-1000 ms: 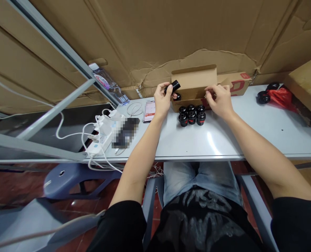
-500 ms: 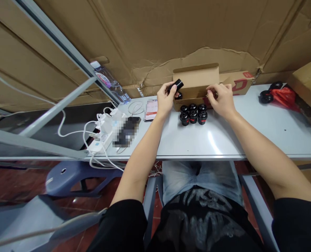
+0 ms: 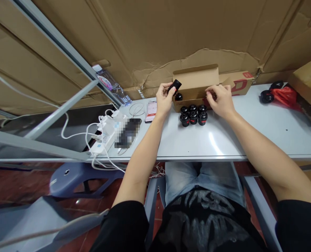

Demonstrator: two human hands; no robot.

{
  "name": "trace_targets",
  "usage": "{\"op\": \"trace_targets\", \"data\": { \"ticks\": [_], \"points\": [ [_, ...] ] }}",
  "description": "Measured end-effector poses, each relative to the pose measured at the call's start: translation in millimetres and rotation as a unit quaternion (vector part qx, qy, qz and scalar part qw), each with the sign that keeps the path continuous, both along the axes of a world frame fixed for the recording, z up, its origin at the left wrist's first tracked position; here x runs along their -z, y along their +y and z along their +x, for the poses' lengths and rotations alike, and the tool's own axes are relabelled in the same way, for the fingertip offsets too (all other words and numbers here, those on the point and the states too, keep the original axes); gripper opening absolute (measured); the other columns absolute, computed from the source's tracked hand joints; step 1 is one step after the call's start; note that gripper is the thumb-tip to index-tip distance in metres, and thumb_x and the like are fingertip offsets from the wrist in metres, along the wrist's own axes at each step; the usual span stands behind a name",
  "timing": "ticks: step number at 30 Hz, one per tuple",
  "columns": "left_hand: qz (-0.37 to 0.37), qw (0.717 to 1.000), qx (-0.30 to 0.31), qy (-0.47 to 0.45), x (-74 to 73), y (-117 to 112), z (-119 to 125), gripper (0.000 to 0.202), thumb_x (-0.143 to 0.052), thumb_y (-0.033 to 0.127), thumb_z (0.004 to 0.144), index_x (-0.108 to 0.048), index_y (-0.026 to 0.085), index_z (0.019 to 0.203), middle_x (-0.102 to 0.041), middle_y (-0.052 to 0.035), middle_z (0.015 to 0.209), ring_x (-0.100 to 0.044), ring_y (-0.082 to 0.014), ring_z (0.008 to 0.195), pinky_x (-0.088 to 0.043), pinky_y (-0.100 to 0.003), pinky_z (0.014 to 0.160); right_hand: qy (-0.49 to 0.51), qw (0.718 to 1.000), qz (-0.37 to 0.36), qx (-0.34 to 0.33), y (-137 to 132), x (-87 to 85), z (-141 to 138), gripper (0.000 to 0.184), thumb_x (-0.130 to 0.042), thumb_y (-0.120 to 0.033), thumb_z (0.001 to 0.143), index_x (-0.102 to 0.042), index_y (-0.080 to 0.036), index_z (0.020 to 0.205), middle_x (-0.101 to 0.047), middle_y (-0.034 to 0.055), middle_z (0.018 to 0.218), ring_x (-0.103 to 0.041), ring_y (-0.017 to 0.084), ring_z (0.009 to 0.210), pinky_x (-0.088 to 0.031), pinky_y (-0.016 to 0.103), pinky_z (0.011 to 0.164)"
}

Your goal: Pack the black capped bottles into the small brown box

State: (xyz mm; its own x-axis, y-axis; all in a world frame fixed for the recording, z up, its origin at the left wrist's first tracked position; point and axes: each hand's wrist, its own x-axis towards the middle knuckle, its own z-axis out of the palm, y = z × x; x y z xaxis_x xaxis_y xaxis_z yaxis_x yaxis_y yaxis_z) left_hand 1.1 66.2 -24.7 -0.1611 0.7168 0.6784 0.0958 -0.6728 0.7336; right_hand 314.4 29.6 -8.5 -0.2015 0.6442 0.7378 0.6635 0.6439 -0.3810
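Head view: a small black part [image 3: 175, 85] is gripped between the thumb and fingertips of the left hand [image 3: 165, 99], tilted, just above the near wall of an open cardboard box [image 3: 194, 78]. A second black part [image 3: 178, 97] is seen inside the box, just beside those fingers. The right hand [image 3: 221, 101] is placed at the box's near right edge, its fingers drawn together; whether anything is pinched there cannot be told. Both forearms are extended forward and inward, with the hands well apart and the box between them.

Six black round parts [image 3: 193, 115] with red marks are stood in two rows on the white table [image 3: 223, 141], touching the box's near wall. Left of the left hand, a printed card [image 3: 151, 111], a blurred phone [image 3: 128, 133] and a white power strip [image 3: 103, 141] with white cables [image 3: 74, 134] are laid out. A water bottle [image 3: 110, 84] is lying at the back. Far right, a red plastic bag [image 3: 285, 98] is lying beside black wheels [image 3: 266, 97].
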Motion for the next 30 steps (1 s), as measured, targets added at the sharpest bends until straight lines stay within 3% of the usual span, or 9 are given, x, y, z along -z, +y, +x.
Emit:
{"op": "trace_targets", "data": {
  "ticks": [10, 16, 19, 23, 30],
  "points": [
    [-0.004, 1.000, -0.019, -0.011, -2.0, -0.1, -2.6, 0.085, -0.090, 0.105, 0.087, -0.073, 0.029, 0.120, -0.080, -0.0056, 0.113, -0.081, -0.0210, 0.100, -0.070, -0.035, 0.091, -0.003, 1.000, -0.014, -0.004, 1.2, 0.9, -0.1, 0.016, -0.060, -0.032, 0.113, -0.075, -0.030, 0.116, -0.085, 0.0082, 0.103, -0.078, 0.037, 0.103, -0.053, 0.071, 0.122],
    [-0.038, 0.998, 0.015, -0.036, 1.3, 1.4, -0.9, 0.080, -0.093, 0.097, 0.093, -0.071, 0.031, 0.133, -0.086, -0.0049, 0.106, -0.086, -0.0209, 0.090, -0.071, -0.035, 0.084, -0.003, 1.000, -0.010, -0.007, 2.4, 1.5, 0.2, 0.016, -0.060, -0.032, 0.114, -0.075, -0.030, 0.117, -0.084, 0.0080, 0.103, -0.079, 0.037, 0.104, -0.053, 0.070, 0.122],
    [-0.051, 0.997, 0.024, -0.045, 1.4, -2.1, 2.2, 0.084, -0.100, 0.093, 0.088, -0.067, 0.033, 0.138, -0.088, -0.0043, 0.105, -0.088, -0.0217, 0.090, -0.074, -0.036, 0.082, -0.004, 1.000, -0.013, -0.007, 2.7, 1.6, 0.4, 0.015, -0.060, -0.032, 0.114, -0.075, -0.030, 0.118, -0.085, 0.0080, 0.103, -0.079, 0.037, 0.104, -0.053, 0.070, 0.123],
    [-0.048, 0.998, -0.006, -0.050, 1.4, -6.1, 2.3, 0.091, -0.105, 0.094, 0.079, -0.067, 0.034, 0.136, -0.085, -0.0009, 0.099, -0.088, -0.0211, 0.086, -0.075, -0.035, 0.081, -0.006, 1.000, -0.017, -0.008, 4.0, 2.5, 1.2, 0.015, -0.061, -0.031, 0.113, -0.075, -0.031, 0.118, -0.086, 0.0077, 0.105, -0.080, 0.037, 0.104, -0.053, 0.070, 0.122],
    [-0.030, 0.999, -0.020, -0.035, 1.2, -5.3, -0.8, 0.090, -0.104, 0.095, 0.081, -0.074, 0.028, 0.133, -0.084, -0.0023, 0.101, -0.084, -0.0169, 0.079, -0.072, -0.030, 0.078, -0.010, 1.000, -0.021, -0.012, 3.1, 2.2, 0.7, 0.016, -0.061, -0.032, 0.113, -0.075, -0.030, 0.119, -0.088, 0.0086, 0.108, -0.080, 0.037, 0.104, -0.052, 0.069, 0.122]
  ]
}}
